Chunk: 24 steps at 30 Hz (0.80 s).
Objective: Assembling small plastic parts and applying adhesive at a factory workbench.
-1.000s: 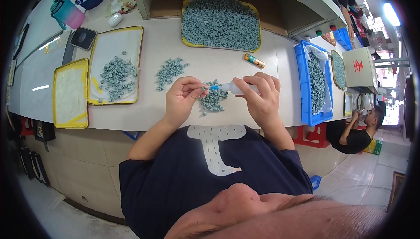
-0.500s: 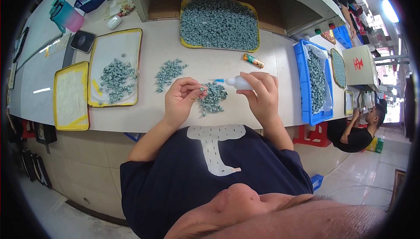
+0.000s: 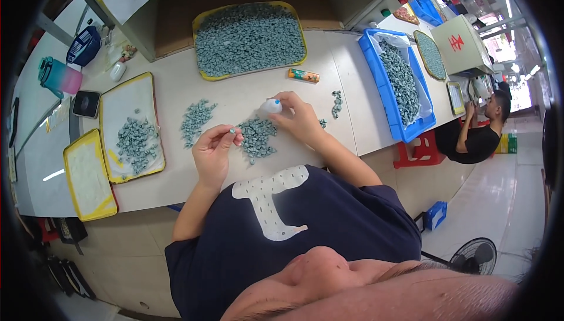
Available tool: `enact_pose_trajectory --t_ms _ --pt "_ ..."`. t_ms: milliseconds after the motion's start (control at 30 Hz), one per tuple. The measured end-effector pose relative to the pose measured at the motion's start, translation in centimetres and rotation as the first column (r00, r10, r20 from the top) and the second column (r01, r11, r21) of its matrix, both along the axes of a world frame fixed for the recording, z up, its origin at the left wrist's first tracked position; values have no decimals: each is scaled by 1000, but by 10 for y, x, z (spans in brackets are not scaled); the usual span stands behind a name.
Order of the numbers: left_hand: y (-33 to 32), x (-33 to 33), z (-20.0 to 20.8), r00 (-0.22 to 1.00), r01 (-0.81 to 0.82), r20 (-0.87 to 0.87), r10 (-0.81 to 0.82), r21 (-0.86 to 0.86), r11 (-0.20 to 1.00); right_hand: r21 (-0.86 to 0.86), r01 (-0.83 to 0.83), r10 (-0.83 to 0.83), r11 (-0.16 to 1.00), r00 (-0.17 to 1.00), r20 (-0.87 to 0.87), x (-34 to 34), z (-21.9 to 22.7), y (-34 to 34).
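Note:
My left hand (image 3: 212,152) is closed, a small green-grey stone-like piece (image 3: 233,131) pinched between thumb and fingertips. In my right hand (image 3: 298,116) is a white squeeze bottle (image 3: 268,108) with a blue tip, apart from the pinched piece. Between and below the two hands lies a pile of similar green-grey pieces (image 3: 257,142). A smaller pile (image 3: 196,120) sits just beyond my left hand. Several loose pieces (image 3: 336,105) lie to the right of my right hand.
A yellow-rimmed tray (image 3: 249,42) full of pieces stands at the back under a shelf. Two paper-lined trays (image 3: 154,106) lie left, one bearing pieces. A blue bin (image 3: 369,56) of pieces stands right. An orange-green tube (image 3: 304,75) lies near the back tray. A person (image 3: 476,124) sits far right.
The whole view has turned and shifted. My right hand has brought the bottle nearer my left hand, and its blue tip now points up instead of left. The left hand still pinches a piece.

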State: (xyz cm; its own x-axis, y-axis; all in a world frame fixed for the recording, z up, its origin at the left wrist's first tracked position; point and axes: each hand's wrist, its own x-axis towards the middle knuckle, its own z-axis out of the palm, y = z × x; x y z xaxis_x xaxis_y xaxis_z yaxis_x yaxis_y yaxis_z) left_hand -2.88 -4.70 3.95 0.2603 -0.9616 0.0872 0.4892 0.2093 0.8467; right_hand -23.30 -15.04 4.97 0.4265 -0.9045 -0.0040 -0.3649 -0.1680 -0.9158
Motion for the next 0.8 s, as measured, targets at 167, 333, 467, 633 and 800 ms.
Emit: enact_pose_trajectory --t_ms 167,333,467,633,800 --pt "1 -2 -5 998 -22 -60 24 30 999 -256 15 -84 966 961 -262 -35 20 -16" --pt "3 -1 -2 991 15 -136 -12 22 1000 -384 168 -344 908 821 -455 -100 18 -44" --pt "3 0 1 983 47 -182 -38 44 998 -429 182 -404 885 759 -511 -114 4 -46" --pt "5 2 3 983 50 -182 -36 74 996 -345 86 -266 935 815 -515 -94 4 -33" --pt "5 4 3 981 66 -185 -53 64 996 -255 59 -177 965 863 -473 -71 10 -25"
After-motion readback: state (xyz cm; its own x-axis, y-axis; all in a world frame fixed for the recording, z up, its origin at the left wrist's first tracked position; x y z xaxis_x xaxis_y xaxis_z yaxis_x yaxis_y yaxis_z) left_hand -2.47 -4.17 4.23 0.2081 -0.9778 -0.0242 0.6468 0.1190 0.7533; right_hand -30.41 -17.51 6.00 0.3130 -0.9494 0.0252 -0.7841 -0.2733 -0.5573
